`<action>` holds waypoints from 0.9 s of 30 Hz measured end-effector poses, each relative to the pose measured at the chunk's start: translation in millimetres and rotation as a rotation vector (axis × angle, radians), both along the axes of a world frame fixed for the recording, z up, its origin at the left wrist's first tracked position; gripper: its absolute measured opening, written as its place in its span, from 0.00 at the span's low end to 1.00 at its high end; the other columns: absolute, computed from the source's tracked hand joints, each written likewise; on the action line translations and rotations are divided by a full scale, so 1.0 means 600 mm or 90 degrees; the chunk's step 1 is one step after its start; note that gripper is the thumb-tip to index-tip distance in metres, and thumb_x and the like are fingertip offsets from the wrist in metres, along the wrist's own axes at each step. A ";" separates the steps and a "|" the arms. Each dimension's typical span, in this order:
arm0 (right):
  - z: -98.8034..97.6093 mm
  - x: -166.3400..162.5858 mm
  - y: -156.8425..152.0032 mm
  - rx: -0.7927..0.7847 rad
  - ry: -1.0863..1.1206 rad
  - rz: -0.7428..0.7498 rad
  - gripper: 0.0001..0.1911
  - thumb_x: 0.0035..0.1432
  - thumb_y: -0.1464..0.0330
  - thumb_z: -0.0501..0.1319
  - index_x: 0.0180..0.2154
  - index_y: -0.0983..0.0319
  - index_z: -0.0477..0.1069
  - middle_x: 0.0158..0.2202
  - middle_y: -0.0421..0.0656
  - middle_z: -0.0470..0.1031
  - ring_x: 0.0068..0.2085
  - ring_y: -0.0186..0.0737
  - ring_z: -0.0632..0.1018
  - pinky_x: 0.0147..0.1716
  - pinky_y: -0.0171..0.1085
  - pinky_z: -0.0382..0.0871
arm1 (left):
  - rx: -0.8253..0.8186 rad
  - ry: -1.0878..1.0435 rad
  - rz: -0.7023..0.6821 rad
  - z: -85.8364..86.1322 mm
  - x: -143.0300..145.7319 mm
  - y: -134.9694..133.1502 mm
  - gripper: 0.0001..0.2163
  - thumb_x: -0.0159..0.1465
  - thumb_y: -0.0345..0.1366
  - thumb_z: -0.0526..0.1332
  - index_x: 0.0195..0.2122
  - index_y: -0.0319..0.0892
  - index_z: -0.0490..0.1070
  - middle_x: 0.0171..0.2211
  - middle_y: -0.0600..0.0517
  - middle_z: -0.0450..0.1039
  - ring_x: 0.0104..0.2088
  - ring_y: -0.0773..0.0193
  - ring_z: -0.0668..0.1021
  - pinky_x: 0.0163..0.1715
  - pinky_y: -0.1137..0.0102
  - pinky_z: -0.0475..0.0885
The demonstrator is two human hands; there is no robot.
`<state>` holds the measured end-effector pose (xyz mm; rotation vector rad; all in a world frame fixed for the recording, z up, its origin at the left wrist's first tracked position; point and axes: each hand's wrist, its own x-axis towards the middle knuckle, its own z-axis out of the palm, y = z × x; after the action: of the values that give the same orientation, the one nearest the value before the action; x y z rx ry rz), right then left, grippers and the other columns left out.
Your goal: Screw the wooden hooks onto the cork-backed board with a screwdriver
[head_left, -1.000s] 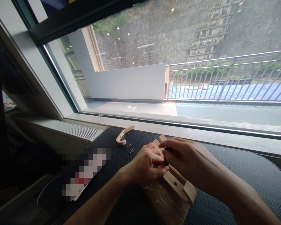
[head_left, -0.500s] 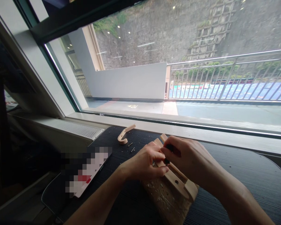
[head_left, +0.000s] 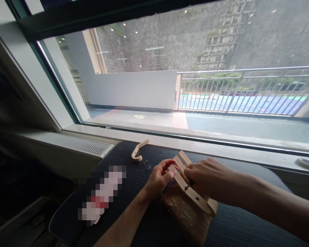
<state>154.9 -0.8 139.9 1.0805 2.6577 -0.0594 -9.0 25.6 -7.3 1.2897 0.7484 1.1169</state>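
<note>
My left hand (head_left: 161, 176) pinches the upper end of a pale, curved wooden hook (head_left: 193, 198), which lies over a rough wooden block (head_left: 185, 216). A screw (head_left: 187, 187) stands partly out of the hook's face, and a hole shows lower down, near its curl. Two more pale wooden ends rise just behind it; their lower parts are hidden by my right hand (head_left: 206, 175). That hand is closed beside the screw, with a small dark bit visible under its fingers; what it holds is mostly covered.
Another wooden hook (head_left: 137, 152) lies on the dark table (head_left: 237, 219) toward the window, with two loose screws (head_left: 147, 165) near it. A blurred pale and red flat item (head_left: 103, 195) is at left. A tape roll (head_left: 306, 163) sits on the sill (head_left: 278, 159).
My left hand has shifted up to the hook's end, off its middle. My right hand has turned and lowered over the pieces, and the screw now shows. The view has swung slightly right.
</note>
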 end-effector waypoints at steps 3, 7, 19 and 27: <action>-0.004 -0.005 0.005 0.000 -0.003 -0.014 0.07 0.53 0.77 0.56 0.31 0.61 0.69 0.29 0.40 0.76 0.28 0.36 0.75 0.23 0.33 0.52 | -0.035 -0.043 -0.001 -0.015 0.015 -0.005 0.15 0.55 0.32 0.62 0.44 0.40 0.65 0.36 0.51 0.73 0.36 0.65 0.74 0.37 0.72 0.68; -0.018 -0.006 0.014 0.039 0.002 -0.074 0.07 0.56 0.70 0.55 0.28 0.62 0.69 0.25 0.42 0.75 0.27 0.38 0.75 0.22 0.34 0.49 | -0.034 -0.046 0.015 -0.020 0.025 -0.009 0.11 0.54 0.30 0.61 0.38 0.39 0.67 0.34 0.51 0.73 0.34 0.65 0.74 0.36 0.73 0.68; -0.014 -0.030 0.014 0.152 -0.097 0.127 0.09 0.56 0.78 0.55 0.28 0.64 0.71 0.31 0.47 0.73 0.29 0.38 0.73 0.21 0.36 0.52 | -0.063 -0.072 -0.016 -0.019 0.018 -0.004 0.05 0.54 0.33 0.62 0.31 0.39 0.69 0.27 0.55 0.70 0.29 0.68 0.71 0.31 0.75 0.65; -0.033 -0.037 0.024 0.095 -0.119 0.156 0.09 0.54 0.80 0.57 0.26 0.65 0.72 0.27 0.45 0.74 0.28 0.37 0.74 0.22 0.36 0.52 | -0.057 -0.040 0.023 -0.022 0.023 -0.002 0.04 0.54 0.31 0.61 0.30 0.38 0.69 0.27 0.54 0.68 0.30 0.68 0.70 0.31 0.76 0.64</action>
<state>132.9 13.5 120.1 0.7505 2.6318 0.2780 4.6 24.2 -20.6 1.1646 0.7682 1.1351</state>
